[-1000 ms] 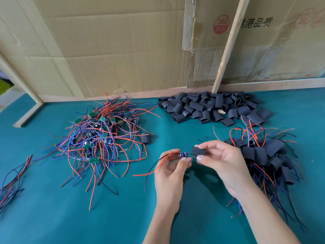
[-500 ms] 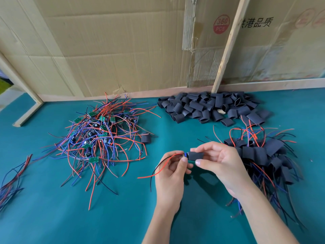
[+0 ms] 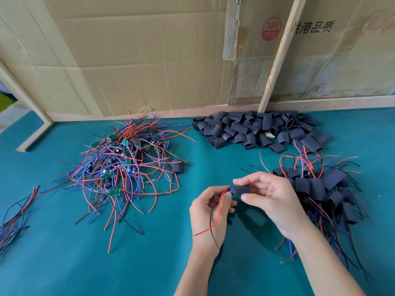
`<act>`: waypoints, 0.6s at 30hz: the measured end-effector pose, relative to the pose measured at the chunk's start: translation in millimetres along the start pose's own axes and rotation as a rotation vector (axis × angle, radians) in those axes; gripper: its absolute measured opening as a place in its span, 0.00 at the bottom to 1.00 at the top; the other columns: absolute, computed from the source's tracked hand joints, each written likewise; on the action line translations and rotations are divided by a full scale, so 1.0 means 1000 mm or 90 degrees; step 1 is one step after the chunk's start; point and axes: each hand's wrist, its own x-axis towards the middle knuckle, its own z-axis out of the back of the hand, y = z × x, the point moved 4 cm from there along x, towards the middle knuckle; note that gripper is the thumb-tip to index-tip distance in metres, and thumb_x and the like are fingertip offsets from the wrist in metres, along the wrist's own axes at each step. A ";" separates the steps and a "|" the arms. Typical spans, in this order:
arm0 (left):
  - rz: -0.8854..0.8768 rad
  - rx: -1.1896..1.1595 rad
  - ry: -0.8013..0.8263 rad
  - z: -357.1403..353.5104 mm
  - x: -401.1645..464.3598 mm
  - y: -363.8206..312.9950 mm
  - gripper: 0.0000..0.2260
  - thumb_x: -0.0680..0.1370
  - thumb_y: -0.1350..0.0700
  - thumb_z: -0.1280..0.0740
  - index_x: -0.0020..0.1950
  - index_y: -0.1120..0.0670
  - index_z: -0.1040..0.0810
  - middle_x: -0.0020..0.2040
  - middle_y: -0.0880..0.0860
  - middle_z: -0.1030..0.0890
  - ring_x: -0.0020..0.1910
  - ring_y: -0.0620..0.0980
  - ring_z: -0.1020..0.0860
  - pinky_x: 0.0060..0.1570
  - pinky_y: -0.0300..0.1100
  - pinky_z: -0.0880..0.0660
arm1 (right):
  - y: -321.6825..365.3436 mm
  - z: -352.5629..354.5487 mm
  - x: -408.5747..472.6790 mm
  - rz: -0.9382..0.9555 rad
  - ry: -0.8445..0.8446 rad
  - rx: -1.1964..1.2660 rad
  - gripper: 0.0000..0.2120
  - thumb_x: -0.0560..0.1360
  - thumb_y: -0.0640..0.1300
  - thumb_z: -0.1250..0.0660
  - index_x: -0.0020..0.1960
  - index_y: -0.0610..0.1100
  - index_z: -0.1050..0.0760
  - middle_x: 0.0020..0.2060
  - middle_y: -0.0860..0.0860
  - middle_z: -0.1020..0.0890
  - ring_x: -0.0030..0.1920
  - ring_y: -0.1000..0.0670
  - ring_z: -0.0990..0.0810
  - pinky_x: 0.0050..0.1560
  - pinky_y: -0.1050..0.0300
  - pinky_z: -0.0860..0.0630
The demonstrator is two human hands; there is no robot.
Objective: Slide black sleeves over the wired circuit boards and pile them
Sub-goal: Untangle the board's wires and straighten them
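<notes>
Cardboard sheets (image 3: 136, 60) stand along the far edge of the teal worktop (image 3: 64, 263), with a slanted wooden strip (image 3: 277, 54) leaning in front of them. Left of the middle, toward the far edge, lies a big tangle of unsleeved boards (image 3: 119, 165), small green circuit boards with red, blue and black wires spread out all round; one loose black sleeve (image 3: 177, 166) lies at its right fringe. Along the far edge right of the middle sits a heap of empty sleeves (image 3: 256, 130), short black tubes. Nearer the right edge is the pile of finished pieces (image 3: 327, 189), boards already covered in black with wires trailing toward the near edge. At the left edge a small bundle of loose wires (image 3: 15, 216) lies apart. In front of the finished pile, the right hand (image 3: 271, 199) pinches a black sleeve (image 3: 241, 190) between thumb and fingers, and only a sliver of the circuit board (image 3: 231, 189) shows at its left end. The left hand (image 3: 210, 207), fingers curled, pinches that board's end and its wires (image 3: 215, 218), which hang red and black over the wrist.
</notes>
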 end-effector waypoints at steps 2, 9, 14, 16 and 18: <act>-0.004 0.006 0.002 0.000 0.000 0.001 0.04 0.80 0.62 0.30 0.49 0.56 0.15 0.38 0.54 0.14 0.37 0.48 0.16 0.39 0.38 0.21 | 0.001 0.001 0.000 0.008 0.000 0.006 0.17 0.70 0.21 0.30 0.50 0.40 0.15 0.51 0.49 0.11 0.54 0.49 0.13 0.53 0.64 0.20; 0.007 -0.007 0.016 -0.001 -0.001 0.001 0.05 0.77 0.55 0.29 0.48 0.55 0.15 0.38 0.54 0.14 0.37 0.49 0.16 0.38 0.37 0.22 | -0.003 0.000 0.001 -0.005 -0.005 0.069 0.21 0.73 0.22 0.33 0.48 0.46 0.14 0.53 0.46 0.12 0.55 0.45 0.14 0.49 0.55 0.17; 0.001 0.010 0.031 0.000 -0.001 0.001 0.03 0.80 0.62 0.29 0.47 0.56 0.16 0.36 0.53 0.15 0.35 0.48 0.17 0.38 0.37 0.22 | -0.001 -0.002 0.001 -0.006 0.006 0.069 0.16 0.71 0.30 0.31 0.49 0.48 0.14 0.55 0.47 0.12 0.57 0.46 0.15 0.48 0.54 0.18; -0.001 0.011 0.030 0.001 -0.001 0.000 0.03 0.80 0.62 0.29 0.47 0.57 0.16 0.36 0.54 0.15 0.34 0.47 0.17 0.38 0.36 0.22 | 0.000 -0.002 0.000 -0.009 0.014 0.072 0.15 0.70 0.32 0.31 0.50 0.49 0.14 0.56 0.47 0.13 0.56 0.47 0.15 0.47 0.56 0.18; 0.001 0.007 0.036 0.000 -0.001 -0.001 0.03 0.80 0.62 0.29 0.47 0.58 0.16 0.36 0.55 0.15 0.34 0.47 0.17 0.37 0.36 0.23 | 0.000 -0.001 0.001 -0.009 0.020 0.085 0.18 0.73 0.27 0.32 0.50 0.49 0.14 0.56 0.47 0.13 0.56 0.46 0.15 0.45 0.57 0.19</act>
